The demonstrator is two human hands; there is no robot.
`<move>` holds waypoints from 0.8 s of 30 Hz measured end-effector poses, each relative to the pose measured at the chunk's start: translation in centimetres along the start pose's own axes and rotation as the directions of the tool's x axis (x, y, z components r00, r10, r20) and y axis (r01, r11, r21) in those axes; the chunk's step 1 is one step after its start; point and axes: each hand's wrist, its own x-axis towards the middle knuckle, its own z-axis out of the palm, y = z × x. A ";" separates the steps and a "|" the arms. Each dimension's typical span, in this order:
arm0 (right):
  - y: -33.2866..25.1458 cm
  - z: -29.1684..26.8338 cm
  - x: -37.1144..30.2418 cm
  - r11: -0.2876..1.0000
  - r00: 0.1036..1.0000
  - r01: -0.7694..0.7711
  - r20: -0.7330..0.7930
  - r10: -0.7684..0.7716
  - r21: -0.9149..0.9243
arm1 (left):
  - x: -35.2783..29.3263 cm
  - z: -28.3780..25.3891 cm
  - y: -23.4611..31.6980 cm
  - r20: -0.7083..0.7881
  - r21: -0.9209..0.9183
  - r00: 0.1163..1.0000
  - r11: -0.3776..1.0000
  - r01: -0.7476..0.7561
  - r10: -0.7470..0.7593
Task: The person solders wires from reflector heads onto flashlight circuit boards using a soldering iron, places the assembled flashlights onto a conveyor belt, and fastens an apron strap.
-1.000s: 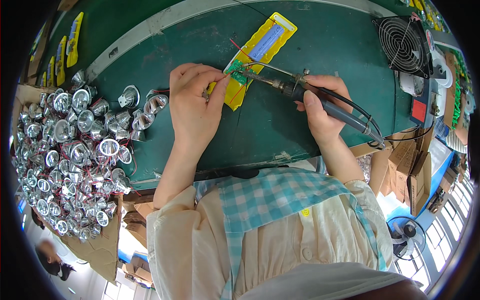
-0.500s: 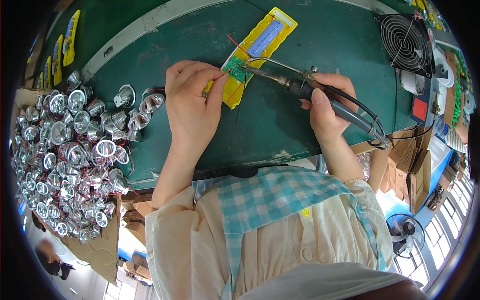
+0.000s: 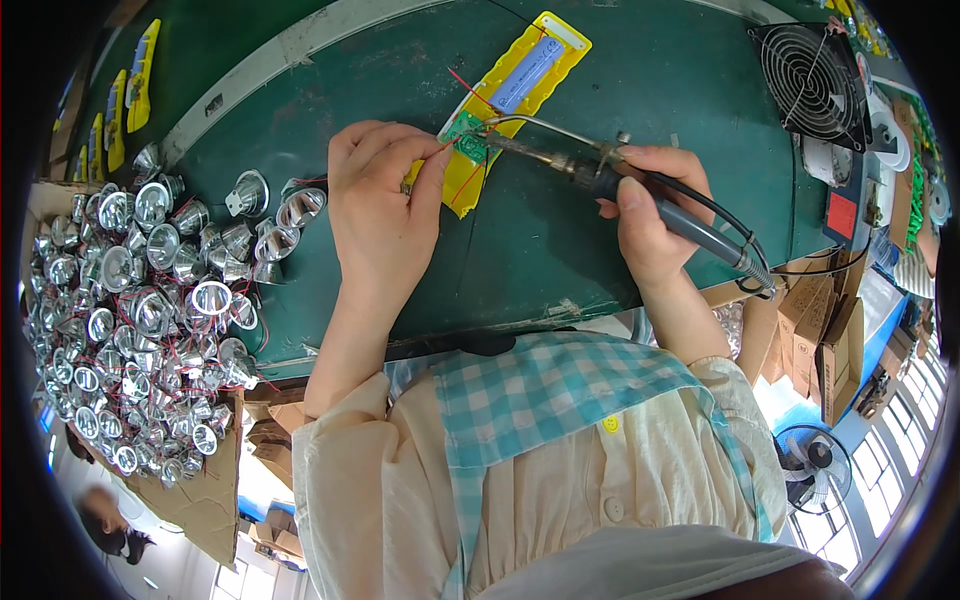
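A yellow plastic housing (image 3: pixel 553 85) lies slantwise on the green bench, with a blue cylindrical battery (image 3: pixel 528 75) in its upper part. At its lower end sits a small green circuit board (image 3: pixel 466 140) with thin red wires around it. My left hand (image 3: pixel 388 185) is closed in a pinch on a red wire at the board's left edge. My right hand (image 3: pixel 660 210) grips a soldering iron (image 3: pixel 700 228) with a thin curved metal tube fixed alongside. The iron's tip and the tube's end meet over the board; the exact contact point is too small to tell.
Silver reflector cups (image 3: pixel 160 245) with red wires are heaped on the left, some on cardboard (image 3: pixel 200 515). More yellow housings (image 3: pixel 142 75) lie at the far left. A black fan (image 3: pixel 810 80) stands at the far right, above cardboard boxes (image 3: pixel 815 340). Another person (image 3: pixel 105 515) shows at lower left.
The housing has shifted very slightly left, and both hands with the iron have moved along with it. The grips look the same.
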 end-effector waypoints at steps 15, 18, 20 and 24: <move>0.0 -0.3 0.0 0.995 0.999 0.006 -0.044 -0.001 0.099 | -0.1 -0.5 0.4 -0.069 0.021 0.997 0.999 -0.046 0.047; -0.1 -0.4 -0.1 0.994 0.999 -0.008 -0.048 0.013 0.107 | -0.5 -0.5 0.9 -0.071 0.042 0.996 0.998 -0.052 0.055; -0.3 -0.3 -0.3 0.994 0.999 -0.022 -0.036 0.026 0.110 | -0.8 -0.3 1.0 -0.067 0.069 0.995 0.996 -0.064 0.068; -0.4 -0.3 -0.4 0.995 0.999 -0.031 -0.016 0.033 0.090 | -0.8 0.3 0.5 -0.082 0.080 0.992 0.993 -0.085 0.092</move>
